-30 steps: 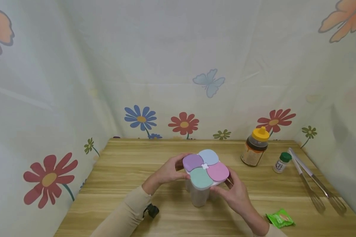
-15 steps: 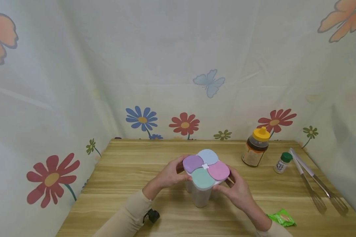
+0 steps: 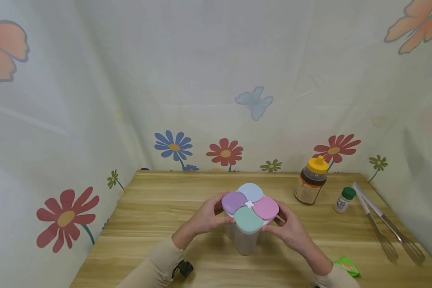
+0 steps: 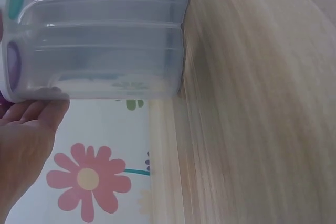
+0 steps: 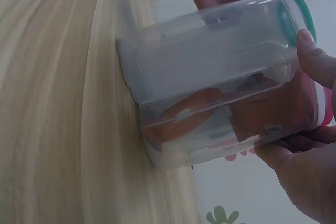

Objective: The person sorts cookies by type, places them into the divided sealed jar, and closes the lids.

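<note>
A clear plastic storage container [image 3: 245, 242] stands on the wooden table, its lid [image 3: 249, 204] made of purple, blue, pink and green petal-shaped flaps. My left hand [image 3: 209, 214] grips the left side of the lid's rim, thumb at the front. On the opposite side, my right hand [image 3: 289, 228] holds the rim, with its thumb near the green flap [image 5: 296, 11] in the right wrist view. Through the container wall [image 5: 220, 40] there, brown-orange packets [image 5: 273, 108] show in one compartment. The left wrist view shows a see-through compartment [image 4: 105, 51] close to the left fingers.
A yellow-capped squeeze bottle [image 3: 311, 182], a green-lidded shaker [image 3: 344, 200] and metal tongs [image 3: 385, 224] are at the right. A green packet [image 3: 348, 266] lies partly behind the right sleeve. A patterned cloth [image 3: 201, 80] hangs behind the table.
Both hands have turned the container slightly counterclockwise, the green flap swinging to the right. My right forearm has shifted right and now covers more of the green packet. The head view has tilted a little.
</note>
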### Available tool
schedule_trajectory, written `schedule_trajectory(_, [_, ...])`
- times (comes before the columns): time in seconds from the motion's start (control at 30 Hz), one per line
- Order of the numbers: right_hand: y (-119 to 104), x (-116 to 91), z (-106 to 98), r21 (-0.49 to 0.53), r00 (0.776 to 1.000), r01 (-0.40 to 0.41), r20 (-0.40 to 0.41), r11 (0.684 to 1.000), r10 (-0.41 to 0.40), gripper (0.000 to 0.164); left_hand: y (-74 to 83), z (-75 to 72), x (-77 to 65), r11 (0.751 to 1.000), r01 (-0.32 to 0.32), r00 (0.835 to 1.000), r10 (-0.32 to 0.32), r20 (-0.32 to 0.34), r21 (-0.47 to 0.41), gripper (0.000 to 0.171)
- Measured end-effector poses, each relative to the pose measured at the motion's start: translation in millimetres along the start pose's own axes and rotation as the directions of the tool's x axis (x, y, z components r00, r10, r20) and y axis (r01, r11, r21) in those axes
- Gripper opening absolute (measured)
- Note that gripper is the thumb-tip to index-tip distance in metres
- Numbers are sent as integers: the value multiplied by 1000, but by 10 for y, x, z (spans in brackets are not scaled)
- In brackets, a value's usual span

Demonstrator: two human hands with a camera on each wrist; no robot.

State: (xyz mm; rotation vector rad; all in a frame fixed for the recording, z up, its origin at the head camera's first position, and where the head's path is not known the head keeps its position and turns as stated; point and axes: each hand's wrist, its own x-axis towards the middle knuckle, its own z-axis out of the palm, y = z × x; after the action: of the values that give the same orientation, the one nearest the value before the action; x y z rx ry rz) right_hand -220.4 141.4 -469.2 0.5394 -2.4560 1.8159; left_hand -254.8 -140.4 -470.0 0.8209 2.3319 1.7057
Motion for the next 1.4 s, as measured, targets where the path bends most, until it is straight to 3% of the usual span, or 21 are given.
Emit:
schedule_trajectory(0.4, [94, 109, -115, 39, 994, 40, 98, 998, -43, 78, 63, 131, -92, 1000, 9, 993, -8, -117, 6, 77])
schedule_trajectory(0.7, [115, 174, -193, -7, 985, 43, 170, 999, -42, 81, 140, 195, -130, 996, 81, 982, -73, -175, 37, 81])
schedule_trajectory(1.03, [127, 272, -255, -10, 970, 45, 238, 999, -41, 75, 249, 240, -176, 993, 110, 971, -95, -221, 53, 84])
schedule_trajectory(1.4, [179, 355, -300, 38, 941, 102, 320, 994, -109, 73, 319, 324, -214, 986, 148, 951, -122, -284, 71, 85])
